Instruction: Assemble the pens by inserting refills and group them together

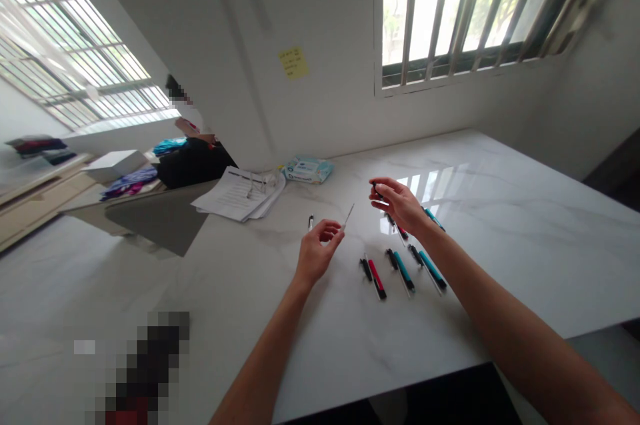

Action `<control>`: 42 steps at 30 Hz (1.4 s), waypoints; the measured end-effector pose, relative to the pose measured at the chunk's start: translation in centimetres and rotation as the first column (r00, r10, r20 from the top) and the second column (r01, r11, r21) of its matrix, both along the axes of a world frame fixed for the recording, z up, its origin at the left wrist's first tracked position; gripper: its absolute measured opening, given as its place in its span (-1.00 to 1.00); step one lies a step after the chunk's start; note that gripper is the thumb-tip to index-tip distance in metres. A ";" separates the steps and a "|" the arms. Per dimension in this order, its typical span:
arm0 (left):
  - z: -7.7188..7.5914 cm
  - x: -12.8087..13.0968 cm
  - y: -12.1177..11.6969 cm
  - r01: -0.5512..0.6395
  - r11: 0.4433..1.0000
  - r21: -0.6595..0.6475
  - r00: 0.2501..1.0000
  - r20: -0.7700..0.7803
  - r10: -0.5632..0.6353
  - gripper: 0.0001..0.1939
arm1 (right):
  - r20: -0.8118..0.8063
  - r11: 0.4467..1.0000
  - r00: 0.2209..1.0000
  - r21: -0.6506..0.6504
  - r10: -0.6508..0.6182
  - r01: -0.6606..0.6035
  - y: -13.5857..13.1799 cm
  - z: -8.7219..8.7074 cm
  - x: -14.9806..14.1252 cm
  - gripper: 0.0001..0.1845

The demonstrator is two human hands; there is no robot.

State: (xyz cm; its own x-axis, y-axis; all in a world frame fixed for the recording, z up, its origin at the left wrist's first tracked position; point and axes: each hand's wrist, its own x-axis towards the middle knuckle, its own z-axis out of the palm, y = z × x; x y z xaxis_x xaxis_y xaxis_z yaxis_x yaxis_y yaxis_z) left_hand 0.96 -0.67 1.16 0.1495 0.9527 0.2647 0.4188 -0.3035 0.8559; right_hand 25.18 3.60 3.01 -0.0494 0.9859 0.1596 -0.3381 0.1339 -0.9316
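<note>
Left hand pinches a thin refill, right hand pinches a black cap; joining them looks next, needing careful alignment.

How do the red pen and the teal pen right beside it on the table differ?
The red pen has a red barrel; the teal pen a teal one. The red pen lies nearer the left hand, the teal pen farther right. Both lie flat, roughly parallel, with black parts beside them.

thin white refill pinched, tilted; small black pen part pinched.
</note>
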 end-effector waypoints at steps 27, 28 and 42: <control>0.0 -1.3 0.6 -0.125 0.992 0.028 0.989 -0.074 0.127 -0.76 | 0.415 0.988 0.909 0.126 0.028 -0.088 -0.1 -0.7 -0.9 -0.74; 0.0 -1.3 0.6 -0.124 0.992 0.023 0.989 -0.073 0.125 -0.76 | 0.411 0.988 0.911 0.120 0.038 -0.095 -0.1 -0.8 -1.0 -0.73; 0.2 -0.8 0.4 -0.049 0.995 0.081 0.995 -0.085 0.056 -0.79 | 0.439 0.946 0.858 0.053 0.265 -0.320 -0.7 -1.6 -1.6 -0.67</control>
